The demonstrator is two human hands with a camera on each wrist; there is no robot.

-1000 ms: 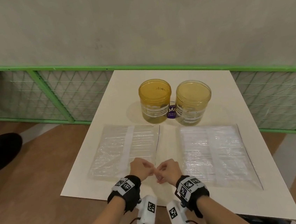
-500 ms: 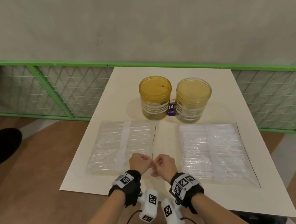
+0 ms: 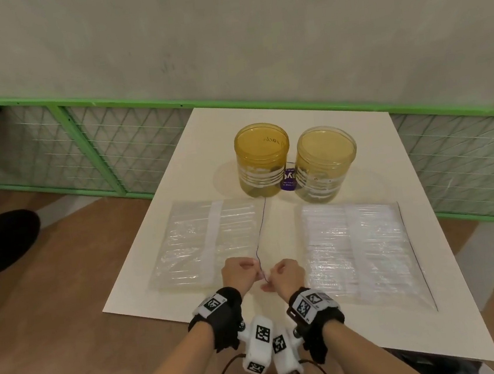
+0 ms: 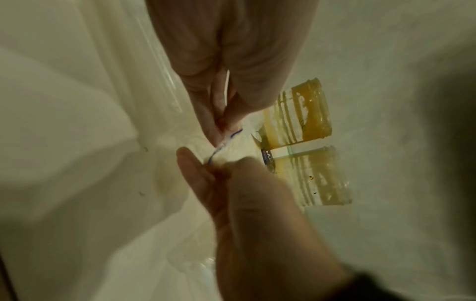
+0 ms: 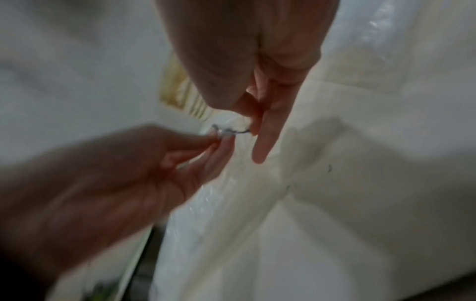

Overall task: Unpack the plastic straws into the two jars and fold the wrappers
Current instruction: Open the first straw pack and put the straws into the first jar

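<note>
Two flat packs of clear plastic straws lie on the white table (image 3: 263,118): the left pack (image 3: 205,240) and the right pack (image 3: 359,251). Behind them stand two yellow jars, the left jar (image 3: 263,160) and the right jar (image 3: 325,163). My left hand (image 3: 256,272) and right hand (image 3: 272,280) both pinch the near right corner of the left pack's wrapper, at its thin blue edge line (image 3: 262,228). In the left wrist view the blue edge (image 4: 224,146) stretches between the two pinches. The right wrist view shows the crumpled edge (image 5: 226,131) between the fingertips.
A purple label (image 3: 288,179) shows between the jars. A green mesh fence (image 3: 113,146) runs behind and beside the table. A dark shoe (image 3: 1,240) stands on the wooden floor at the left. The table's near edge lies just under my wrists.
My hands, which were touching, have drawn slightly apart with the wrapper corner stretched between them. The packs and jars have not moved.
</note>
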